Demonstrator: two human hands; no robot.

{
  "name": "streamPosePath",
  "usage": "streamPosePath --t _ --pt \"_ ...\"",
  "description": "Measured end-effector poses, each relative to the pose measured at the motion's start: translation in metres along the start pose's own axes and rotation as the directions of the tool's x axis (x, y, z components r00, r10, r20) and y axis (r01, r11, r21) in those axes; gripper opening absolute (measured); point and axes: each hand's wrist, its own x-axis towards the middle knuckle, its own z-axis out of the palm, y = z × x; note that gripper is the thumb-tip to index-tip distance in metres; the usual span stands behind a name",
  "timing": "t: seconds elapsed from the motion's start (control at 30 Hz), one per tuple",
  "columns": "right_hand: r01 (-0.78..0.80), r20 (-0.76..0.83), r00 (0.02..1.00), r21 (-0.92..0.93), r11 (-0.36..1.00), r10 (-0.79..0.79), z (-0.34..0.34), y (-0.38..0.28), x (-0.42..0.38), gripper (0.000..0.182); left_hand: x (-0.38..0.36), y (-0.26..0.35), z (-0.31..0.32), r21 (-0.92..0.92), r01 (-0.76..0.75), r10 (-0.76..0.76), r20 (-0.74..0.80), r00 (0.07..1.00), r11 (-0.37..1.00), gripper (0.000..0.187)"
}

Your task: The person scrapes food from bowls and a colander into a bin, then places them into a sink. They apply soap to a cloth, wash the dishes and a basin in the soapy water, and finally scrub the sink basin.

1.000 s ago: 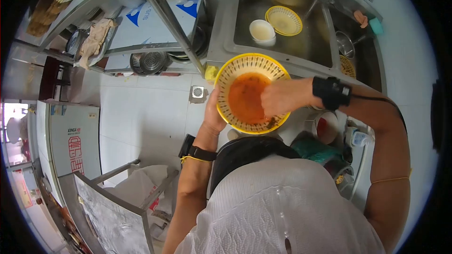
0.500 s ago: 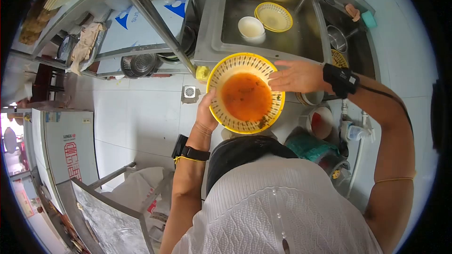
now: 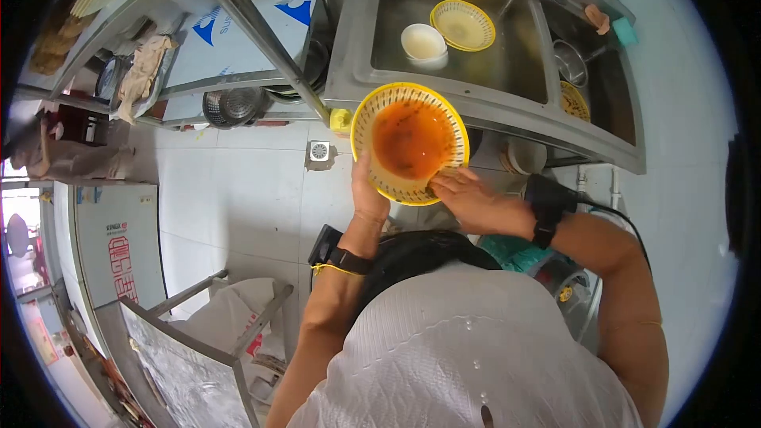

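Observation:
A yellow-rimmed patterned bowl (image 3: 369,123) holds orange-red liquid with dark bits afloat, in front of my body near the sink's front edge. My left hand (image 3: 370,190) grips its lower left side, the thumb up along the outer wall. My right hand (image 3: 468,198) is at the lower right rim, fingers close together and bent over the edge, their tips by dark scraps on the inner wall. Its thumb is hidden, under the hand or rim.
Ahead is a steel sink (image 3: 361,55) with a white bowl (image 3: 422,42) and a yellow-rimmed bowl (image 3: 464,25) in one basin. A metal rack (image 3: 261,24) stands left. A floor drain (image 3: 319,150) lies below. Another person (image 3: 79,154) is at the far left.
My right hand has come down from the bowl's upper right to its lower right rim. The bowl has moved slightly up and tilted. Another person has appeared at the far left.

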Motion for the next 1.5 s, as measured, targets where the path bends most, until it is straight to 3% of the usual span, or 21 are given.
streamPosePath --t 0.13,0.2,0.27,0.33,0.37,0.4,0.47,0.5,0.57,0.67,0.7,0.77,0.87,0.9,0.97,1.0,1.07,1.17,1.3,1.37,1.5 --pt "-0.064 -0.068 0.996 0.033 0.997 0.066 0.013 -0.022 0.031 0.048 -0.004 -0.008 0.009 0.019 -0.104 0.105 -0.037 0.994 0.994 0.042" --pt "-0.212 0.181 0.972 0.412 0.886 0.148 -0.018 -0.035 0.052 0.042 -0.007 -0.007 0.011 0.008 -0.108 0.109 -0.062 0.992 0.994 0.043" --pt "-0.286 0.216 0.956 0.535 0.795 0.198 -0.016 -0.025 0.059 0.038 -0.012 0.002 0.013 0.019 -0.077 0.077 -0.044 0.996 0.997 0.044" --pt "-0.153 -0.013 0.978 0.622 0.767 0.206 -0.016 -0.01 0.058 0.037 -0.009 0.003 0.003 -0.012 -0.068 0.068 0.006 0.998 0.998 0.044" --pt "-0.095 -0.126 0.982 0.321 0.942 0.142 -0.02 -0.008 0.056 0.029 -0.008 0.006 0.003 -0.04 -0.051 0.053 0.063 0.997 0.998 0.045" --pt "-0.092 -0.126 0.982 0.322 0.942 0.14 -0.025 -0.007 0.054 0.029 -0.009 0.006 0.003 -0.04 -0.053 0.055 0.061 0.997 0.998 0.045" --pt "0.156 -0.309 0.921 -0.26 0.953 -0.235 -0.036 -0.005 0.051 0.026 -0.011 0.007 0.009 -0.041 -0.06 0.062 0.062 0.996 0.997 0.045" --pt "0.158 -0.308 0.921 -0.261 0.952 -0.237 -0.039 -0.007 0.052 0.026 -0.01 0.007 0.01 -0.043 -0.061 0.064 0.061 0.996 0.997 0.045" --pt "0.378 -0.254 0.837 -0.371 0.848 -0.484 -0.042 -0.016 0.054 0.02 -0.009 0.008 0.012 -0.05 -0.098 0.101 0.066 0.993 0.994 0.044" --pt "0.371 -0.211 0.83 -0.482 0.794 -0.516 -0.042 -0.025 0.054 0.015 -0.009 0.014 0.012 -0.032 -0.076 0.078 0.06 0.995 0.997 0.043" --pt "0.371 -0.212 0.83 -0.48 0.795 -0.516 -0.042 -0.024 0.054 0.015 -0.01 0.015 0.012 -0.031 -0.075 0.077 0.059 0.995 0.997 0.043" --pt "0.427 0.222 0.904 -0.529 0.733 -0.367 -0.043 -0.017 0.055 0.01 -0.012 0.016 0.012 0.007 -0.076 0.075 0.053 0.996 0.997 0.042" --pt "0.45 0.343 0.892 -0.597 0.664 -0.296 -0.048 0.009 0.05 0.012 -0.012 0.013 0.01 -0.005 -0.055 0.055 0.032 0.998 0.998 0.041" --pt "0.45 0.344 0.891 -0.597 0.664 -0.294 -0.051 0.017 0.048 0.012 -0.011 0.013 0.01 -0.007 -0.055 0.055 0.033 0.998 0.998 0.041" --pt "0.374 0.047 0.898 -0.607 0.701 -0.438 -0.061 0.024 0.045 0.017 -0.011 0.014 0.01 -0.028 -0.039 0.041 0.075 0.996 0.999 0.041" --pt "0.378 0.05 0.896 -0.606 0.7 -0.441 -0.064 0.019 0.046 0.017 -0.01 0.014 0.009 -0.03 -0.041 0.043 0.073 0.996 0.999 0.041" --pt "0.365 -0.061 0.913 -0.313 0.877 -0.402 -0.064 0.002 0.047 0.022 -0.008 0.013 0.007 -0.022 -0.015 0.017 0.098 0.995 1.0 0.043" --pt "0.379 -0.202 0.88 -0.246 0.892 -0.43 -0.051 -0.016 0.05 0.024 -0.005 0.011 0.009 -0.075 -0.004 0.014 0.122 0.992 0.997 0.044" --pt "0.421 -0.141 0.874 -0.259 0.869 -0.465 -0.044 -0.003 0.042 0.027 -0.006 0.013 0.006 -0.027 -0.04 0.042 0.099 0.994 0.999 0.044" --pt "0.432 0.014 0.886 -0.389 0.814 -0.463 -0.049 0.007 0.036 0.024 -0.007 0.012 0.006 0.007 -0.019 0.019 0.057 0.998 1.0 0.043" --pt "0.349 -0.002 0.926 -0.381 0.856 -0.379 -0.057 -0.001 0.032 0.022 -0.006 0.011 0.008 -0.017 -0.024 0.026 0.077 0.997 1.0 0.043"
